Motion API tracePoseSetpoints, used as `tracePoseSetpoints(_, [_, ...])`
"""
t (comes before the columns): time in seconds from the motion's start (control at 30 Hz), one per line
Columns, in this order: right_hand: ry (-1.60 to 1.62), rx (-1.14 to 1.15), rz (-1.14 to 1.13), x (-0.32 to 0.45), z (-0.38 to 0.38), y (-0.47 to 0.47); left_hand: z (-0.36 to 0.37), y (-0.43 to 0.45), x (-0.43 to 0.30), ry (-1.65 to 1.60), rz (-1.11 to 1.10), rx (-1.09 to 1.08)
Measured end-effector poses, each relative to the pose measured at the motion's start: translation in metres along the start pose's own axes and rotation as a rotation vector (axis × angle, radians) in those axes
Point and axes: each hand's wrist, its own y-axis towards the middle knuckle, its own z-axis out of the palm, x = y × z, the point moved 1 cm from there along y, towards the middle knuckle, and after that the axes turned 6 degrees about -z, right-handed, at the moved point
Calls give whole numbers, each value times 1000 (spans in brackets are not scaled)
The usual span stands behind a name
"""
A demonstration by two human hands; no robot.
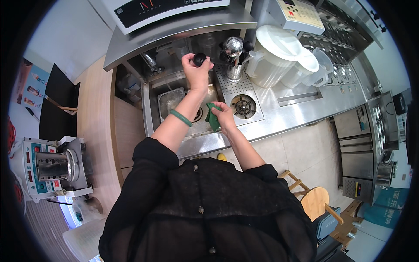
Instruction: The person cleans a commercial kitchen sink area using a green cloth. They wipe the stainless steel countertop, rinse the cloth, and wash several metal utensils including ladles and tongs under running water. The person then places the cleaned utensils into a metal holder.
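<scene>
My left hand [197,73] is raised over the back of the steel sink [186,144], its fingers closed on a small black round-ended utensil [199,59], whose exact kind I cannot tell. A green bangle [181,118] circles that forearm. Lower, above the front right part of the sink, my right hand [223,115] pinches a bunched green cloth [213,117]. Water runs from the faucet [152,63] into a square metal container [171,102] at the sink's left. A perforated steel holder [234,72] with several utensils and a metal ball-shaped top stands right of my left hand.
Lidded white pitchers [273,62] and a clear measuring jug [319,67] stand on the steel counter [289,114] to the right. A round rinser grate [243,106] is set beside the sink. A steel shelf [183,34] overhangs the back. A wooden stool [315,203] stands behind at right.
</scene>
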Motion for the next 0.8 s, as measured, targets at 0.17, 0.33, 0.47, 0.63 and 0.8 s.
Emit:
tracePoseSetpoints(0.17, [34,-7,10,-2,-6,-2,9,-4,8,167,167,163])
tracePoseSetpoints(0.33, [41,5,37,-10,-15,-2,12,-13,11,499,369,231])
tracePoseSetpoints(0.47, [29,7,36,-11,-16,-4,15,-14,7,721,577,355])
tracePoseSetpoints(0.63, [68,17,46,-10,-14,-5,18,-9,2,745,674,469])
tracePoseSetpoints(0.8, [51,22,70,-13,-15,-6,20,-5,-2,787,741,537])
